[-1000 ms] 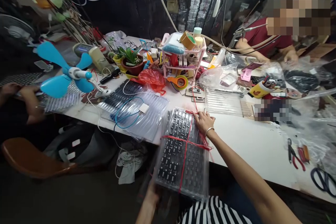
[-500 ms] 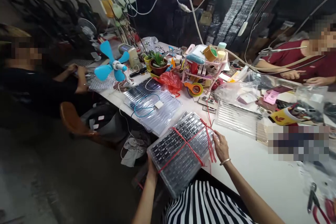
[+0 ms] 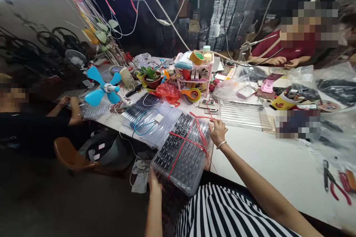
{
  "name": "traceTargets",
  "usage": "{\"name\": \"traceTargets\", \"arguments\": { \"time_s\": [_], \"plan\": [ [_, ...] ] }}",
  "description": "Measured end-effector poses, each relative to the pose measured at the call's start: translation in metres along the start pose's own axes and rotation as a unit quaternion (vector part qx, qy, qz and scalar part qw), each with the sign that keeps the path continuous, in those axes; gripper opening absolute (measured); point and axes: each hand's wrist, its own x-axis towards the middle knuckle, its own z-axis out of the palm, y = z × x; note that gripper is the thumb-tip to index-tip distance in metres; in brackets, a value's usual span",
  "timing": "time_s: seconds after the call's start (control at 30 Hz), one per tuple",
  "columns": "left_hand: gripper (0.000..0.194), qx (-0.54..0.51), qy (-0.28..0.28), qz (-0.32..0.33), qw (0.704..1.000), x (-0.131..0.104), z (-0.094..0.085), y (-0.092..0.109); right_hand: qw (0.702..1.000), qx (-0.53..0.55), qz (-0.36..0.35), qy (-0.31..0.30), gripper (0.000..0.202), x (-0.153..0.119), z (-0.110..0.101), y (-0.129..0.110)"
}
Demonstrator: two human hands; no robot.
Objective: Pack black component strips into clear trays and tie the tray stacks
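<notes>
A stack of clear plastic trays [image 3: 183, 155] with rows of dark parts is tied crosswise with red string [image 3: 178, 157]. It lies tilted over the table's front edge. My left hand [image 3: 154, 182] is at its lower left corner, fingers partly hidden beneath it. My right hand [image 3: 218, 132] holds the upper right corner, its fingers bent round the edge near the string's loose ends. Just behind the stack lie more clear trays [image 3: 167, 122], with a blue cable and a small white box on them.
A blue fan [image 3: 103, 88], a potted plant [image 3: 151, 76] and a pink rack [image 3: 194, 76] stand behind. Pliers [image 3: 333, 183] lie at right on the white table [image 3: 267, 159]. A person [image 3: 289, 50] sits across; another [image 3: 36, 126] is at left, near a brown chair [image 3: 69, 155].
The view has turned and tipped up, showing more ceiling lights. The tied stack has turned slightly, and my hands still hold it. The far person's hands have come closer together.
</notes>
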Motion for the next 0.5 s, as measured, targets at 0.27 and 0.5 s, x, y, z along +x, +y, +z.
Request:
{"name": "traceTargets", "arguments": {
  "time_s": [0.27,0.5],
  "plan": [
    [0.029,0.284,-0.146,0.528,0.787,-0.037,0.079,0.095,0.986,-0.033,-0.027,-0.162,0.029,0.009,-0.001,-0.046],
    [0.044,0.483,-0.257,0.601,0.583,-0.055,0.227,0.054,0.984,0.032,0.058,-0.167,0.028,0.008,-0.011,-0.021]
  ]
}}
